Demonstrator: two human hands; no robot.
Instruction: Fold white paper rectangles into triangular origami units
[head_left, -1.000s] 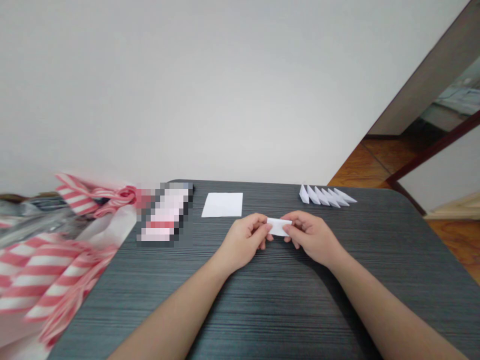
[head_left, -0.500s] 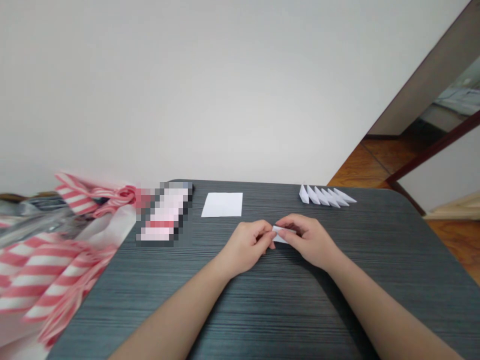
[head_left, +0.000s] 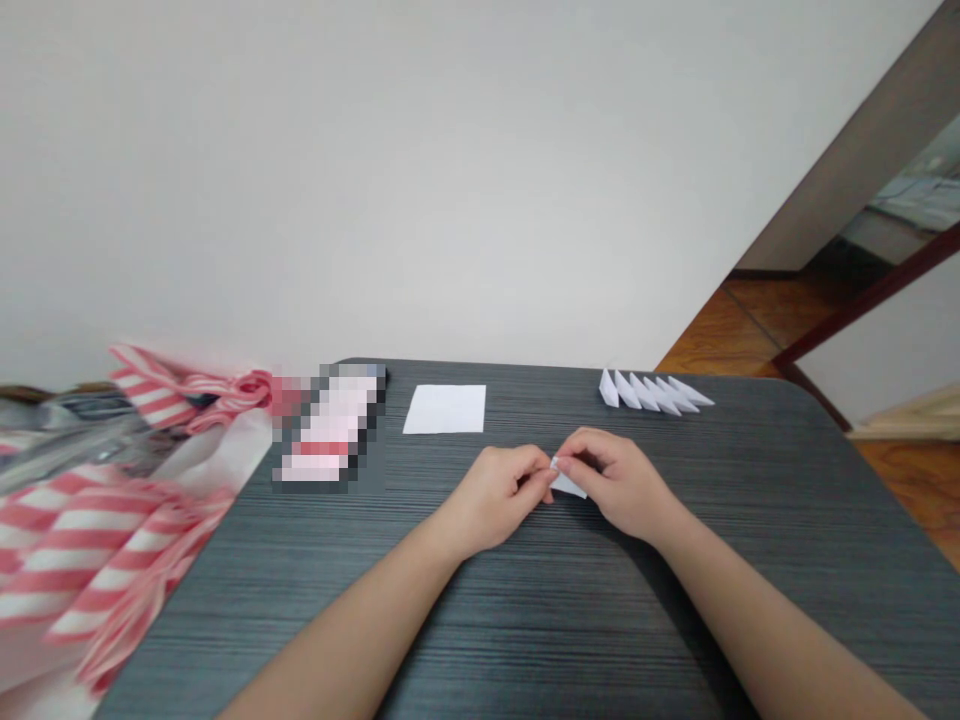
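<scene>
Tilted further since a moment ago, the folded white paper (head_left: 570, 487) sits pinched in the person's left hand (head_left: 499, 497) and right hand (head_left: 621, 483), fingertips close together.

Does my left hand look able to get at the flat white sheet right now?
Probably yes: the flat white sheet lies just beyond the left hand, with nothing visible between them, though its fingers are on the small folded paper.
</scene>
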